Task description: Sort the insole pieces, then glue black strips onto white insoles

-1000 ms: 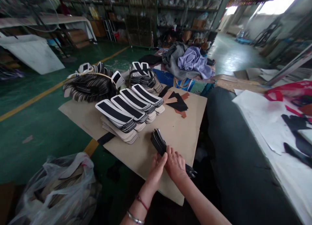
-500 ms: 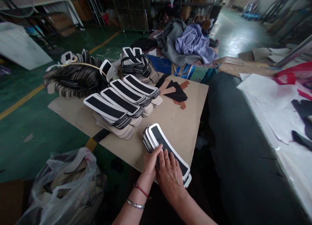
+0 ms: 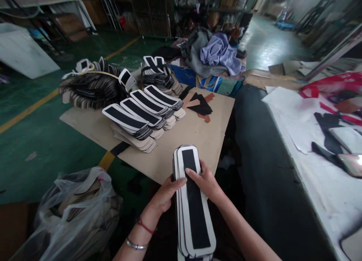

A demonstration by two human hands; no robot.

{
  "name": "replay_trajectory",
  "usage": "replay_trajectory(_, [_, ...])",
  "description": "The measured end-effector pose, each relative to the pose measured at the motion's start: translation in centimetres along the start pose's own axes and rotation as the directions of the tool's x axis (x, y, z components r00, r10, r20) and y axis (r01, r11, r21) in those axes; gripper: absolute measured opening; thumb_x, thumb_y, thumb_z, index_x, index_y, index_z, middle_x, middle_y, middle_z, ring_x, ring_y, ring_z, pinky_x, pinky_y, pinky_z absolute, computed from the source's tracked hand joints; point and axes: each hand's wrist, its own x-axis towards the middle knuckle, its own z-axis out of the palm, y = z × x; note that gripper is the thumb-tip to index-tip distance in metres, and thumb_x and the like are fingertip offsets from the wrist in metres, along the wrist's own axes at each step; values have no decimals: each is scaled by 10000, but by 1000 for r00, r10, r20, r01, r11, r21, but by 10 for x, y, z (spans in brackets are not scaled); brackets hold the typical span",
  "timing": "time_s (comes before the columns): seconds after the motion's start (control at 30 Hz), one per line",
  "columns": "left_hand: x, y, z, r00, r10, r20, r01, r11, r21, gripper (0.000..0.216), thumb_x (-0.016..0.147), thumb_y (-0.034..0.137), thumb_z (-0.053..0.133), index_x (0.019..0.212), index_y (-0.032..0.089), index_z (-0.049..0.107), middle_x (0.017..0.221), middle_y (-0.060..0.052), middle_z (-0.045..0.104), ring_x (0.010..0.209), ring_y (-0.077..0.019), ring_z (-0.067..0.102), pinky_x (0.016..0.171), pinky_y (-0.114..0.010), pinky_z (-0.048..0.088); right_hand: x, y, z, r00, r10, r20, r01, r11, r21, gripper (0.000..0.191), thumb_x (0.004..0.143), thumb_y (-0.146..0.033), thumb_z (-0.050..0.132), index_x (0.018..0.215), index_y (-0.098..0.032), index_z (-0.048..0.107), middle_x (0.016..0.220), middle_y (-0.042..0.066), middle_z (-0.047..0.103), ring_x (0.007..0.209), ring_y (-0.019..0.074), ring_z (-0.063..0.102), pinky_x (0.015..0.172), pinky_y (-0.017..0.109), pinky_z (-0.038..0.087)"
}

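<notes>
low in the centre of the frame, the left hand (image 3: 165,195) and right hand (image 3: 206,181) clasp a stack of white-edged black strips (image 3: 192,200), fingers curled over its sides, above the cardboard sheet (image 3: 195,136). no writing or label is legible.

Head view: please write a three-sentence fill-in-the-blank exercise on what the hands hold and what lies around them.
1. Both hands, left and right, hold a ____ of white-edged black pieces.
2. The cardboard lies on a ____ floor.
3. A clear ____ bag sits at lower left.

Missing words: stack; green; plastic
</notes>
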Motion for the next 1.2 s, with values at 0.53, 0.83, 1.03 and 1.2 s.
replay_trajectory(0.53, [-63,-26,36,992,117,44,-122,986,115,571,619,185,807,1142,151,578,990,-81,710,912,-279,649,824,-382,503,-65,-11,3,923,-277,-267,179,923,-341,885,757,-527,632,1436,-124,232,1356,203,477,1211,298,506,981,445,429])
replay_trajectory(0.83, [-88,-30,39,982,183,35,-186,973,133,637,559,165,818,1150,155,578,990,-77,694,934,-286,625,807,-374,493,-71,-29,6,912,-280,-301,189,935,-299,801,883,-571,406,1473,-86,164,1444,210,374,1332,294,375,1070,461,328])
replay_trajectory(1.03, [-88,-20,24,961,276,-24,-276,961,-13,561,572,177,789,1098,159,595,939,-79,704,851,-259,645,781,-373,498,-104,-21,11,973,80,215,-124,971,204,699,800,-642,544,1313,-171,493,1217,129,629,1189,293,547,1008,428,426])
replay_trajectory(1.2, [-63,18,17,930,361,-73,-366,926,-94,458,610,188,764,1040,163,608,861,-56,698,763,-215,636,723,-336,499,-84,-15,21,897,99,432,-264,902,341,731,640,-651,702,1179,-166,608,967,119,721,972,327,666,912,467,484])
